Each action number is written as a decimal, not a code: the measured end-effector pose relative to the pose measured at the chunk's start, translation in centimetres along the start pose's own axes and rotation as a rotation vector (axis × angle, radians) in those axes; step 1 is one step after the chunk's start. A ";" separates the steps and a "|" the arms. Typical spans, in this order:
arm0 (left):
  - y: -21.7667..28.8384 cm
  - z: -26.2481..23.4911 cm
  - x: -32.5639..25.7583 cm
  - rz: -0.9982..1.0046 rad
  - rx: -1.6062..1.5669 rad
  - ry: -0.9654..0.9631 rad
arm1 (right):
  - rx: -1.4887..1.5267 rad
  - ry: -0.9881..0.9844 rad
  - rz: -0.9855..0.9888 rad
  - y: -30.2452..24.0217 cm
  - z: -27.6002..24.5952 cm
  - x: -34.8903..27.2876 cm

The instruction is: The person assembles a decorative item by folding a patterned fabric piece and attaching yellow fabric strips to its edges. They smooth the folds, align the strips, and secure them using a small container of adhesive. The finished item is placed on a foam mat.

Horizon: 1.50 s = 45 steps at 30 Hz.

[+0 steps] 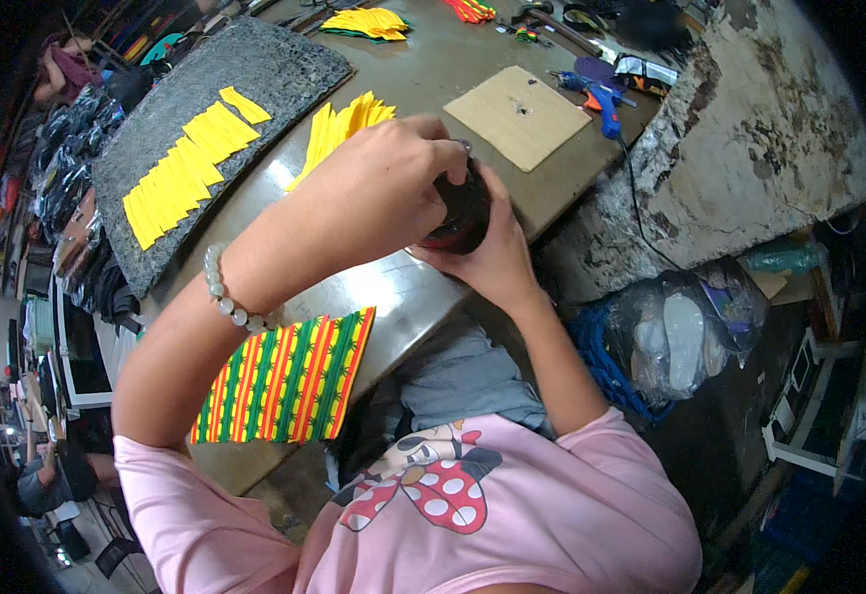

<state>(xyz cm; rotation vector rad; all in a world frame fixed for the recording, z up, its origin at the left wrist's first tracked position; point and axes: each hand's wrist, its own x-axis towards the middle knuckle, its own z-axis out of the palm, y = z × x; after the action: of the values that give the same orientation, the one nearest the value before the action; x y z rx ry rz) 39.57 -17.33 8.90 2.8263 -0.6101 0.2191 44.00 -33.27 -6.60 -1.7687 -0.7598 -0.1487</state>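
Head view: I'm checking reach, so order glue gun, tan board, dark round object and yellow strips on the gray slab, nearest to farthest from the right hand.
1. Dark round object, in the right hand
2. Tan board, beyond it
3. Glue gun, right of the board
4. Yellow strips, left, on the gray slab

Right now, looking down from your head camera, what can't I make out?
- Head view: the inside of the dark container, covered by the left hand.
- Head view: part of the yellow strips behind the left arm, which hides it.
- Head view: the far ends of the red-and-green strips, cut off by the top edge.
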 end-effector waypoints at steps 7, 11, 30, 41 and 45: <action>-2.0 0.0 -1.3 0.037 -0.125 0.090 | -0.583 -0.388 -0.239 -2.4 -3.2 4.0; -3.1 0.1 -1.5 0.062 -0.101 0.250 | -0.764 -0.756 -0.021 -4.5 -3.0 6.7; -4.6 -0.9 -3.5 -0.010 -0.173 0.600 | -1.598 -1.822 0.138 -4.4 3.8 13.8; -4.2 0.1 -6.3 -0.070 -0.172 0.603 | -0.363 -1.612 0.583 -7.8 -5.3 16.4; -4.1 1.9 -6.6 -0.064 -0.158 0.606 | 0.061 -1.426 0.701 -5.9 -8.0 14.1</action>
<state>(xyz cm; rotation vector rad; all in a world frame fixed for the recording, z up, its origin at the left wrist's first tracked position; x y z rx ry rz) 35.54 -11.62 4.99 2.4310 -0.3746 0.9223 53.90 -33.78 7.56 -1.7982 -0.9775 1.7199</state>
